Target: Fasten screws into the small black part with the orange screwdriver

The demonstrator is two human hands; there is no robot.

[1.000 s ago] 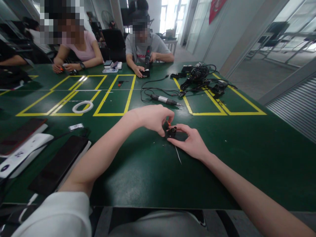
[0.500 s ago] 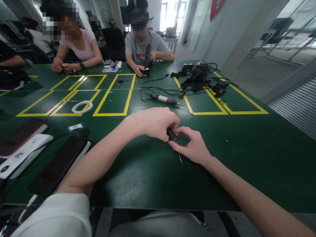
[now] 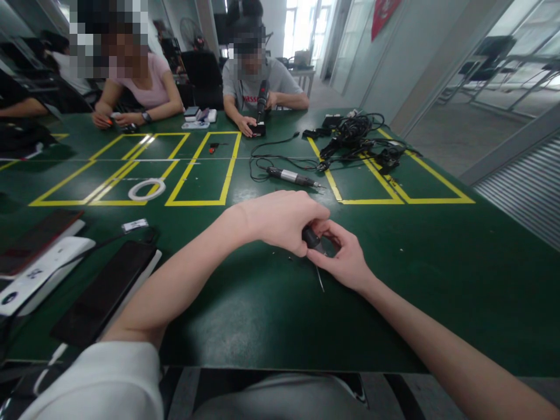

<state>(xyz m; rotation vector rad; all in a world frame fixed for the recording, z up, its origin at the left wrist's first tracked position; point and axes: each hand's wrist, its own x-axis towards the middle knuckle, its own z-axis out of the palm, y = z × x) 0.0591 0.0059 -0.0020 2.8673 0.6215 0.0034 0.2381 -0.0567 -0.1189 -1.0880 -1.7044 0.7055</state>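
Observation:
Between both hands, just above the green table (image 3: 245, 326), is a small black rounded part (image 3: 311, 238), partly covered by fingers. My left hand (image 3: 291, 219) reaches over from the left, its fingers curled around the part's upper side. From the right, my right hand (image 3: 343, 251) pinches the part's lower side between thumb and fingers. A thin pale rod or wire (image 3: 321, 280) sticks out below toward me; where it joins is hidden. Beyond my hands lies an electric screwdriver (image 3: 291, 176) with a silver band and a cable.
A heap of black cables (image 3: 354, 137) lies at the back right. A white tape roll (image 3: 147, 189) sits among yellow tape outlines. At the left are a phone (image 3: 107, 291) and a white power bank (image 3: 44, 280). Across the table, a person (image 3: 266, 87) holds a power driver (image 3: 262, 96).
My left hand has shifted slightly right, and its fingers have turned over the black part. The part has moved a little right and down. My right hand keeps its pinch.

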